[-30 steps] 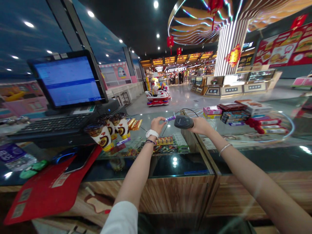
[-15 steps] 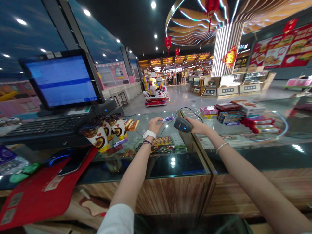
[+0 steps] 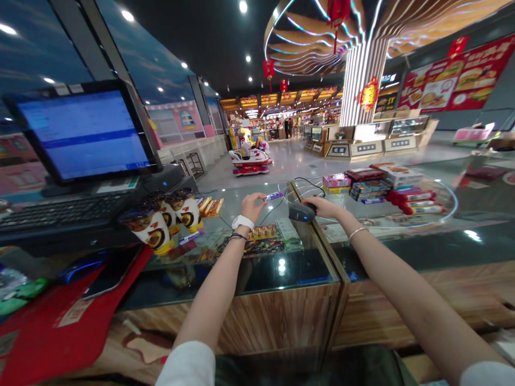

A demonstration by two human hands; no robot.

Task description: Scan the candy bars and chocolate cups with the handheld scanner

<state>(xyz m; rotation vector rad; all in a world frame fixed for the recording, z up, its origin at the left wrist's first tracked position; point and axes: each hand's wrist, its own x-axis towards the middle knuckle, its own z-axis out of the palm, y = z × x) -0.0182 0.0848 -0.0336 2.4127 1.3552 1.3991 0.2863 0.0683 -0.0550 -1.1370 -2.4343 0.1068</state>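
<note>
My left hand pinches a small purple snack bar over the glass counter. My right hand grips a black barcode scanner, its head lowered close to the glass just right of the bar. A black cable loops behind the scanner. A white watch sits on my left wrist and a thin bracelet on my right.
A touchscreen till monitor and keyboard stand at the left. Snack cups and gold-wrapped bars sit beside them. Stacked boxes lie at the right. A red mat with a phone covers the near left.
My right hand has lowered the scanner from pointing at the purple bar down toward the glass. The left hand still holds the bar in about the same place.
</note>
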